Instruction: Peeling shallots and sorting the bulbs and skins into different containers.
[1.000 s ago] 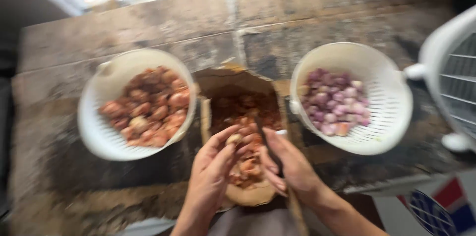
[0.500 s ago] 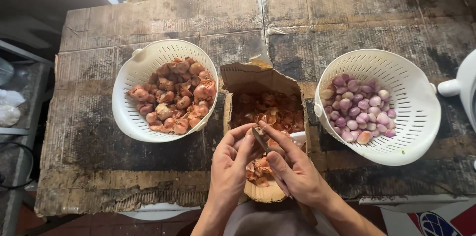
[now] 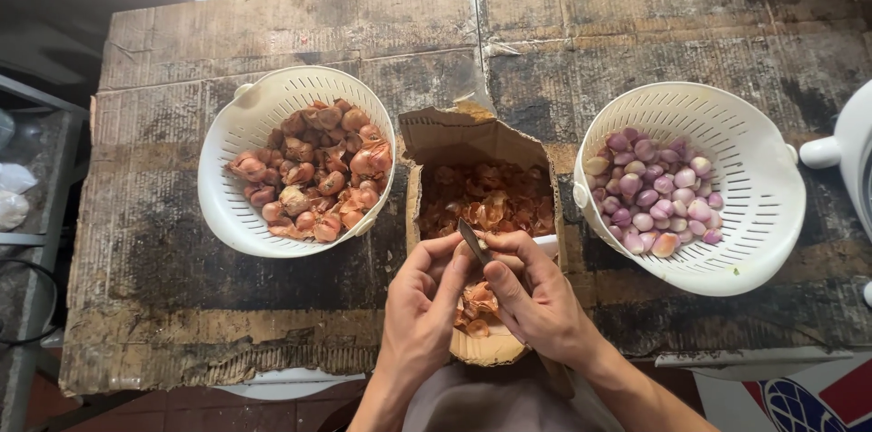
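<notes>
1. Flattened, stained cardboard (image 3: pixel 272 32) covers the work surface, and window bars run along its far edge.
2. Toward the left edge sits a white colander (image 3: pixel 238 128) heaped with unpeeled shallots (image 3: pixel 313 173); toward the right edge a second white colander (image 3: pixel 754 168) holds peeled shallots (image 3: pixel 658 200), pale purple.
3. Between them, at the near edge, an open cardboard box (image 3: pixel 454 137) is filled with papery skins (image 3: pixel 490 200).
4. Over the box, the left hand (image 3: pixel 422 300) has its fingers curled closed around a shallot (image 3: pixel 472 255), mostly hidden between the thumbs.
5. Touching it, the right hand (image 3: pixel 536 300) is wrapped tight on a small knife (image 3: pixel 472 239), blade tip pointing away, beside the left thumb.
6. Risk, as I judge it: the blade works right against the left thumb, so a slip on slick skin could nick it.
7. Peel could also miss the box, and the shallot could drop in among the skins.
</notes>
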